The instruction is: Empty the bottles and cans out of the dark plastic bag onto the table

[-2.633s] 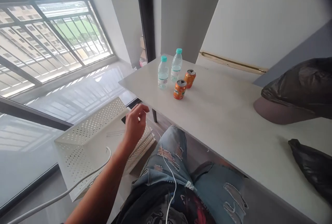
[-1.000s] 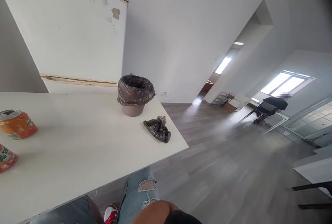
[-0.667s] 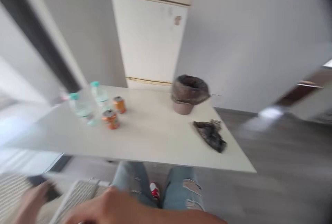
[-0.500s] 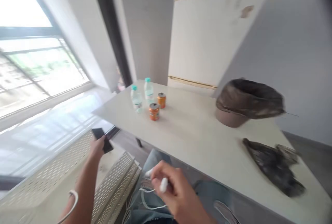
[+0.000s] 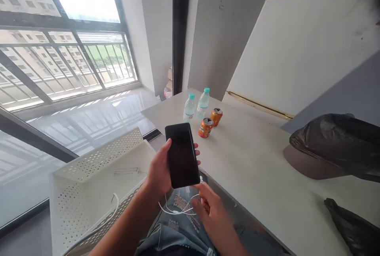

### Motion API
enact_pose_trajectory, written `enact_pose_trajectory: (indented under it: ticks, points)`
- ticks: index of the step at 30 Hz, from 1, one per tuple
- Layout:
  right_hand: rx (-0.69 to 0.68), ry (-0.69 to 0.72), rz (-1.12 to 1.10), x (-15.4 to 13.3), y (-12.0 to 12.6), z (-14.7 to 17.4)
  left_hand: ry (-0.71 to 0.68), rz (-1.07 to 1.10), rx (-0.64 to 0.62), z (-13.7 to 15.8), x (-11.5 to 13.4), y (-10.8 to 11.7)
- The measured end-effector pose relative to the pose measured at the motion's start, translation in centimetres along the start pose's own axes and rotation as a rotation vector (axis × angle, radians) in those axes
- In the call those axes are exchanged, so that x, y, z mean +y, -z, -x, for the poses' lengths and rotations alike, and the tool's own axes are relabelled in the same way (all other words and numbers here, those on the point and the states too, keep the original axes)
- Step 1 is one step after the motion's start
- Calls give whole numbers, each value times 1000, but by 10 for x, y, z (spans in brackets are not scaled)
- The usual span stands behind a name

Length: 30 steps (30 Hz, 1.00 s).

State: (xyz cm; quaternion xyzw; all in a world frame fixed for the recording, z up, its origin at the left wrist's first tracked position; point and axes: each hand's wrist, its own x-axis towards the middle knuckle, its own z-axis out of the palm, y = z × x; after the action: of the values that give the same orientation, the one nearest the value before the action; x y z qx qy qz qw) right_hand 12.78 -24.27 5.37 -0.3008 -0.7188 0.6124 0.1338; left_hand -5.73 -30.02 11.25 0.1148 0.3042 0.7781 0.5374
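My left hand [image 5: 158, 172] is wrapped round a black smartphone [image 5: 182, 156], its dark screen facing me, thumb along one edge and fingertips showing past the other. Just below the phone's lower right corner is my right hand [image 5: 212, 210], its fingers curled on white wired earphones [image 5: 178, 211]. The right index fingertip reaches the phone's bottom edge; whether it presses there I cannot tell. A white earbud end pokes up behind that finger. The thin cable loops over my jeans [image 5: 169, 236].
A white perforated basket [image 5: 89, 196] stands at the left with a white cord across its rim. On the white table [image 5: 246, 161] are two clear bottles [image 5: 189, 109] with teal caps, two orange cans [image 5: 205, 128], a bag-lined bin [image 5: 314, 163] and a dark plastic bag [image 5: 356, 226].
My left hand has brought the phone from over the basket to the front of my body. The right hand, still with the earphones, is now close beneath it. The view has swung left.
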Motion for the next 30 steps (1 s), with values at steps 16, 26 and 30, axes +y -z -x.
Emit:
enact_pose_trajectory:
  ticks: [16,26,30]
  points:
    - [-25,-65,-152,-21,-22,19,38,95,-37,16,-12,-4]
    - [108,-86,-108,-8,-30,18,-27,34,2,16,-19,0]
    - [122,-90,-137,-1,-31,16,-29,28,44,15,-19,-1]
